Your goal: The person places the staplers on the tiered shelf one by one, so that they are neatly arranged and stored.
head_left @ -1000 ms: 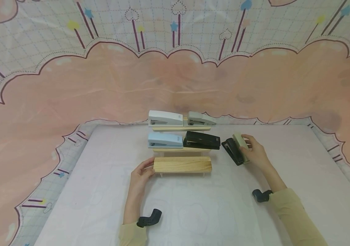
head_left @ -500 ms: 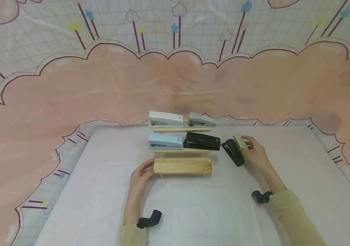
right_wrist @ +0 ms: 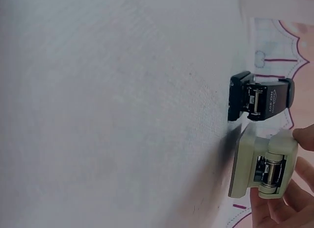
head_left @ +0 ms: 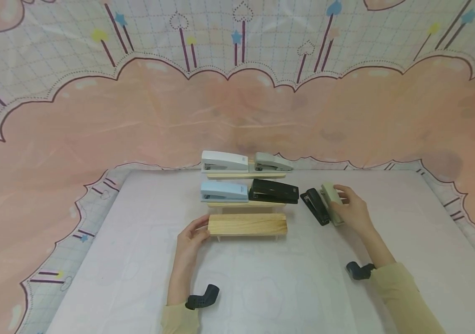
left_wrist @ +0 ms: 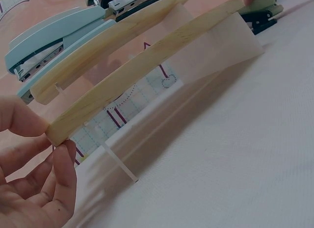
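Note:
A three-step wooden rack (head_left: 247, 224) stands on the white table. My left hand (head_left: 198, 227) pinches the left end of its lowest, bare step (left_wrist: 147, 61) between thumb and fingers (left_wrist: 63, 164). To the right of the rack, my right hand (head_left: 348, 208) grips a pale green stapler (head_left: 331, 203) from its right side. In the right wrist view the green stapler (right_wrist: 262, 164) is just off the cloth, my fingertips (right_wrist: 304, 137) on its top. A black stapler (head_left: 315, 205) lies on the table close to its left, also seen in the right wrist view (right_wrist: 260, 98).
The rack's top step carries a white stapler (head_left: 224, 161) and a grey one (head_left: 272, 162). Its middle step carries a light blue stapler (head_left: 224, 190) and a black one (head_left: 273, 191). A pink patterned cloth (head_left: 237, 102) hangs behind the table.
My right hand has shifted a little to the right and nearer with the pale green stapler, away from the loose black one. The left hand has stayed put.

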`<state>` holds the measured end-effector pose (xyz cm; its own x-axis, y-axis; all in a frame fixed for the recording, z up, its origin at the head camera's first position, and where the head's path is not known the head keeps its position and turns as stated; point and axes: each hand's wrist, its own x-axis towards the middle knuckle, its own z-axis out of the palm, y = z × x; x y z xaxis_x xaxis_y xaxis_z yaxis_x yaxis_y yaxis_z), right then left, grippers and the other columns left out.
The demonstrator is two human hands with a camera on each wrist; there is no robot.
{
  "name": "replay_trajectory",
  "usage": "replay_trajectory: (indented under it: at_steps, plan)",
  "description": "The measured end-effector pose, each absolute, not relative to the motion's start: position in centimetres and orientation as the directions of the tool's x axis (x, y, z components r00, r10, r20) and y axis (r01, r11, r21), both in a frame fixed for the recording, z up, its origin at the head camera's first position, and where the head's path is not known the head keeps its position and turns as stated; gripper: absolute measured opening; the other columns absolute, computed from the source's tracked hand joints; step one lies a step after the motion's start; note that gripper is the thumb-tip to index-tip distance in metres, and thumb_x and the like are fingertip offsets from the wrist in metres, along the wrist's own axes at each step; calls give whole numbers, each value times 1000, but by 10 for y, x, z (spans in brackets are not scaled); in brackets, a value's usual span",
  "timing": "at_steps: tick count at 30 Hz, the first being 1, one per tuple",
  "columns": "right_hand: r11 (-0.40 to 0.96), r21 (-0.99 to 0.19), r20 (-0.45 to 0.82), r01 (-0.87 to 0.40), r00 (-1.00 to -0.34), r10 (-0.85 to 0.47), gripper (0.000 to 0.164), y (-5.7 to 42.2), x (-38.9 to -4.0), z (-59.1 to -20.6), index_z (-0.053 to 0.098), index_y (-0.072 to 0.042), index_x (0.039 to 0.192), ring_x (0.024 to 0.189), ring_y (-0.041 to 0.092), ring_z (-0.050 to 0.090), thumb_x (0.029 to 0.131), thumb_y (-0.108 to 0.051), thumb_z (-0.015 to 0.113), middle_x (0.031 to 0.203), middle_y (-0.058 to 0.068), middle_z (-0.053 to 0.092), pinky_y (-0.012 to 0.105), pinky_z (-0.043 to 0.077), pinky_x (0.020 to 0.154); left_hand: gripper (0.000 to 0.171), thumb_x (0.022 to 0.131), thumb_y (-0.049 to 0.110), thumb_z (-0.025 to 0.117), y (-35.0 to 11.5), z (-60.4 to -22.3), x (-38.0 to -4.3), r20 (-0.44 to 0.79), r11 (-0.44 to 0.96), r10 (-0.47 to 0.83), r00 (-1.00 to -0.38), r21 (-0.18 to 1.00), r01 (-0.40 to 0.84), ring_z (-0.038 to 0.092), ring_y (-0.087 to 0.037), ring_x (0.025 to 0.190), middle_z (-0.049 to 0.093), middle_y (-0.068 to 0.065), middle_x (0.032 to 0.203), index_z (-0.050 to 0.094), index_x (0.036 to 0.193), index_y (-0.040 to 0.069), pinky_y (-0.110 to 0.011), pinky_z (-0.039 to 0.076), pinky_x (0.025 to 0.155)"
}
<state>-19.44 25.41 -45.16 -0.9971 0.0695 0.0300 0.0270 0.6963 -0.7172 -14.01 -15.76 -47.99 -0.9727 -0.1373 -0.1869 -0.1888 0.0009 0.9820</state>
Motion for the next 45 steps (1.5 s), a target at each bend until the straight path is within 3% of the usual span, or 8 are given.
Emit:
replay_trajectory:
  at_steps: [23, 35, 38, 45]
  plan:
    - [718, -695, 122, -43, -991, 59, 54, 260, -175, -433, 39, -8, 145, 110, 46, 54, 94, -18, 55, 134, 32, 50, 55, 54, 79, 46, 87, -1, 55, -157, -479, -141, -196, 12, -147, -970, 980, -200, 59, -7, 100, 57, -12, 132, 57, 132, 9, -16, 49, 82]
    - [721, -683, 195, -117, -981, 25, 53, 253, -164, -417, 43, -8, 142, 105, 45, 57, 92, -14, 58, 130, 32, 54, 57, 51, 82, 46, 87, -4, 54, -158, -479, -140, -187, -11, -140, -972, 982, -187, 60, -4, 95, 56, -14, 130, 56, 132, 7, -18, 50, 82]
    - [721, -679, 216, -140, -976, 13, 52, 250, -161, -413, 44, -8, 141, 104, 43, 58, 91, -13, 59, 129, 31, 55, 52, 53, 80, 46, 87, -4, 54, -158, -479, -140, -188, -11, -137, -973, 982, -188, 60, -4, 96, 56, -13, 130, 56, 132, 7, -18, 50, 82]
    - [722, -665, 255, -190, -967, -20, 51, 243, -155, -405, 48, -10, 138, 102, 35, 59, 88, -11, 61, 122, 26, 61, 25, 47, 75, 47, 87, -5, 53, -158, -478, -140, -190, -15, -135, -972, 982, -190, 60, -3, 96, 56, -14, 131, 56, 132, 7, -17, 50, 82]
